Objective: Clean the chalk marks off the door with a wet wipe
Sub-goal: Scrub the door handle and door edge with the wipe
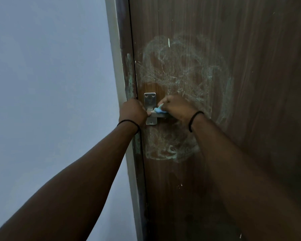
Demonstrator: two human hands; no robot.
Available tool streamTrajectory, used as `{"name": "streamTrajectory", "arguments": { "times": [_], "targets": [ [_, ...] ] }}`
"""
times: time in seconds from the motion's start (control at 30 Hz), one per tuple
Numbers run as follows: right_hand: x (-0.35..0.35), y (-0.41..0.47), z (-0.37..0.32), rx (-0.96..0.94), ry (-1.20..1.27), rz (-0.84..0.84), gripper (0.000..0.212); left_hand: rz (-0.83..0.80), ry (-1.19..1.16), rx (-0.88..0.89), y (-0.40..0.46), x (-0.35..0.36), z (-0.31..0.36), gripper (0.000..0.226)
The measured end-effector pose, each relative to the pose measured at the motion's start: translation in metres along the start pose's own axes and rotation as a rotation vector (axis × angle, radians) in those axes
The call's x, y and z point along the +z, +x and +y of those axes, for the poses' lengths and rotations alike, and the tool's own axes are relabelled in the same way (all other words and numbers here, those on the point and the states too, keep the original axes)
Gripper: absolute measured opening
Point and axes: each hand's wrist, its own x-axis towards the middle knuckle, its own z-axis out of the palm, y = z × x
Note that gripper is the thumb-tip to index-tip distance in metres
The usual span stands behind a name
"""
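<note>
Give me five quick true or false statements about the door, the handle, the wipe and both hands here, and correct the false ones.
1. The right hand holds the wet wipe at the door handle. True.
2. The left hand hangs free, away from the door. False: it is at the door edge beside the handle plate.
3. The door is clean of chalk marks. False: smeared chalk marks spread above and below the handle.
4. Both wrists wear dark bands. True.
5. The wipe is red. False: it looks pale blue.
</note>
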Motion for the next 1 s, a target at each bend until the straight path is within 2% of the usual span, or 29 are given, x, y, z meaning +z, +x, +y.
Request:
{"name": "streamTrajectory", "arguments": {
  "times": [0.1, 0.2, 0.3, 0.37, 0.4, 0.5, 0.53, 0.67, 0.9, 1.0],
  "targets": [
    [0.025, -0.006, 0.002, -0.107, -0.152, 0.196, 0.017, 0.016, -0.019, 0.007, -0.002, 0.000, -0.001, 0.016],
    [0.020, -0.020, 0.019, -0.120, -0.100, 0.319, 0.014, 0.034, -0.123, 0.025, -0.012, 0.003, -0.011, 0.019],
    [0.006, -0.036, 0.038, -0.056, 0.023, 0.549, 0.011, 0.077, -0.233, 0.013, -0.030, 0.012, -0.029, 0.025],
    [0.011, -0.045, 0.056, 0.063, 0.145, 0.752, 0.009, 0.082, -0.287, -0.035, -0.041, 0.022, -0.039, 0.021],
    [0.022, -0.050, 0.065, 0.137, 0.176, 0.782, 0.009, 0.072, -0.303, -0.059, -0.045, 0.026, -0.044, 0.020],
    [0.076, -0.054, 0.076, 0.311, 0.443, 0.617, 0.007, 0.033, -0.291, -0.091, -0.053, 0.032, -0.055, 0.021],
    [0.092, -0.051, 0.073, 0.324, 0.518, 0.608, 0.010, 0.025, -0.278, -0.091, -0.055, 0.033, -0.057, 0.021],
    [0.125, -0.026, 0.045, 0.203, 0.770, 0.754, 0.008, 0.038, -0.186, -0.052, -0.053, 0.030, -0.066, 0.022],
    [0.141, 0.002, 0.040, 0.145, 0.525, 0.898, 0.018, 0.142, -0.175, 0.007, -0.045, 0.038, -0.075, 0.020],
    [0.147, -0.001, 0.048, 0.002, 0.324, 0.881, 0.014, 0.160, -0.247, 0.013, -0.047, 0.044, -0.075, 0.019]
  ]
}}
